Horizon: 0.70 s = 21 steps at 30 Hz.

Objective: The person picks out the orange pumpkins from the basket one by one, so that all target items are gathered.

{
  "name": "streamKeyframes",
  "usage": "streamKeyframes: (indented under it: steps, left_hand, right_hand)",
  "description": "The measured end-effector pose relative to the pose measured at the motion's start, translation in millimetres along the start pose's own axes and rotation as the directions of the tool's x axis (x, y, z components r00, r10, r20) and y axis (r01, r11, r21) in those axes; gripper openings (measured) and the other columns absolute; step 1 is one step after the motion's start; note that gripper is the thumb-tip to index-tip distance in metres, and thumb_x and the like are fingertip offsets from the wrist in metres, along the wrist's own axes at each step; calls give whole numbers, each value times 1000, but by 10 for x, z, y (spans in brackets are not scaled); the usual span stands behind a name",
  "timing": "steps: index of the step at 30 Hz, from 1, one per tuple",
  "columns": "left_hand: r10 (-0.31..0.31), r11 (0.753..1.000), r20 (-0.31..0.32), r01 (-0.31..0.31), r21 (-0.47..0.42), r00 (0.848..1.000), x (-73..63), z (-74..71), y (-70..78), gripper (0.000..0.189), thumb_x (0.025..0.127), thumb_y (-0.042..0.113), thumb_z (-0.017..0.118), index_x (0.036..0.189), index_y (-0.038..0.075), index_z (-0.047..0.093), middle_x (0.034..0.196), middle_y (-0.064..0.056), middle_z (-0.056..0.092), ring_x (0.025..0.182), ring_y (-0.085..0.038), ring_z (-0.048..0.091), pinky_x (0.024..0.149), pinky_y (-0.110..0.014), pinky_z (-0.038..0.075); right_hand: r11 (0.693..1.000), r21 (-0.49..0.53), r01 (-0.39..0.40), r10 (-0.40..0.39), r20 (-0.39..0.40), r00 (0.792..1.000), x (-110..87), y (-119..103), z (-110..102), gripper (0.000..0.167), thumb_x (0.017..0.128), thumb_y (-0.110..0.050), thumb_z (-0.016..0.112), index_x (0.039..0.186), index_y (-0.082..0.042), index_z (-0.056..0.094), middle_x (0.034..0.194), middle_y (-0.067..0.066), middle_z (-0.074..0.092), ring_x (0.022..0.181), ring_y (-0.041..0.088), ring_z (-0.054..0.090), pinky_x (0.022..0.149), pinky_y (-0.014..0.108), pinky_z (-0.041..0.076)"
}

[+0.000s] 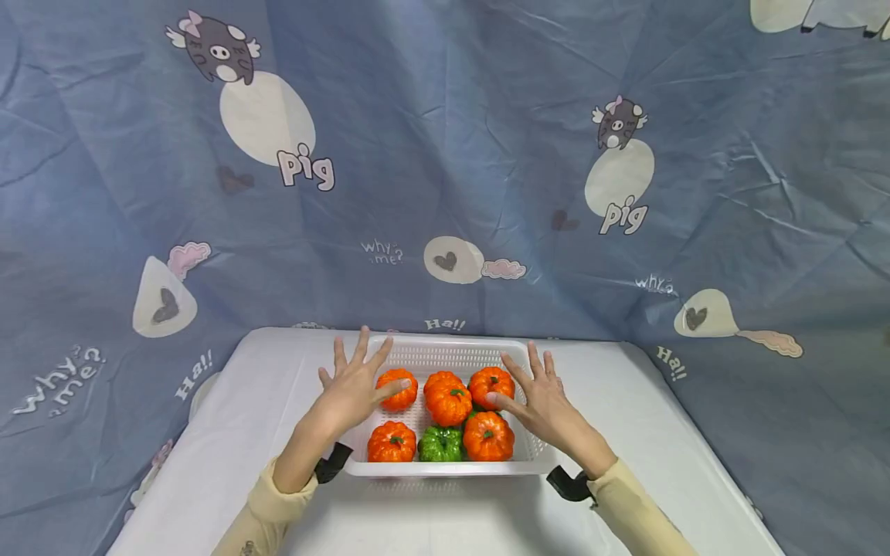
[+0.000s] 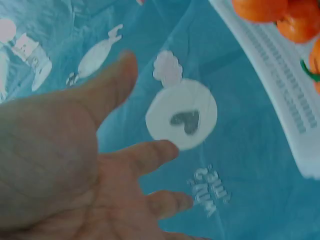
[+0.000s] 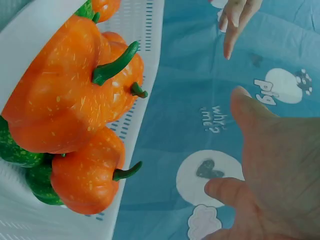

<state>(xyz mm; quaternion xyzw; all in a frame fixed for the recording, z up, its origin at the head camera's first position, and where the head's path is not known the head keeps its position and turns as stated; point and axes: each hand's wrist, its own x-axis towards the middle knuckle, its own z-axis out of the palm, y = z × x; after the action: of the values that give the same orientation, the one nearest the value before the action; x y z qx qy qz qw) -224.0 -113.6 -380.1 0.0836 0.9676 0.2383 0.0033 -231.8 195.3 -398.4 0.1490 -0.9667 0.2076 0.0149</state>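
Fingers splayed and gripping nothing, a person's left hand (image 1: 351, 386) and right hand (image 1: 545, 405) hover at the left and right ends of a white perforated plastic basket (image 1: 445, 469), lower center of the frame, apparently set midway on the white table (image 1: 236, 432) so that either hand can reach it. Inside sit miniature orange pumpkins (image 1: 392, 444), one seemingly leaning on another at center, and a green pumpkin (image 1: 441, 446) near the basket's bottom edge. More green shows beneath the orange at left in the right wrist view.
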Motion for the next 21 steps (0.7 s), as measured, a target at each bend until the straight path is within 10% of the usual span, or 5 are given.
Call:
streamKeyframes:
  steps: [7, 14, 21]
  left_hand:
    - [-25, 988, 12, 26, -152, 1000, 79, -137, -412, 69, 98, 36, 53, 151, 3, 24, 155, -35, 0, 137, -61, 3, 105, -78, 18]
    - [-58, 978, 87, 74, -197, 995, 113, 83, -802, 53, 100, 21, 51, 141, -10, 38, 145, -40, 26, 125, -54, 43, 100, -62, 44]
    - [-99, 822, 152, 166, -545, 984, 85, 287, -943, 44, 100, 11, 51, 136, -13, 44, 138, -35, 44, 105, -38, 65, 69, -34, 63]
  right_hand:
    - [994, 77, 77, -76, -22, 997, -81, 89, 45, 84, 84, -57, 65, 151, -17, 33, 160, 23, 9, 146, 47, 8, 109, 70, 26]
    - [988, 128, 90, -81, -71, 994, -227, 205, 250, 84, 81, -47, 73, 143, 1, 42, 154, 21, 30, 142, 40, 29, 111, 60, 34]
    - [974, 199, 112, -109, -26, 994, -287, 234, 457, 80, 76, -41, 80, 135, 5, 51, 140, 22, 50, 133, 40, 45, 110, 54, 39]
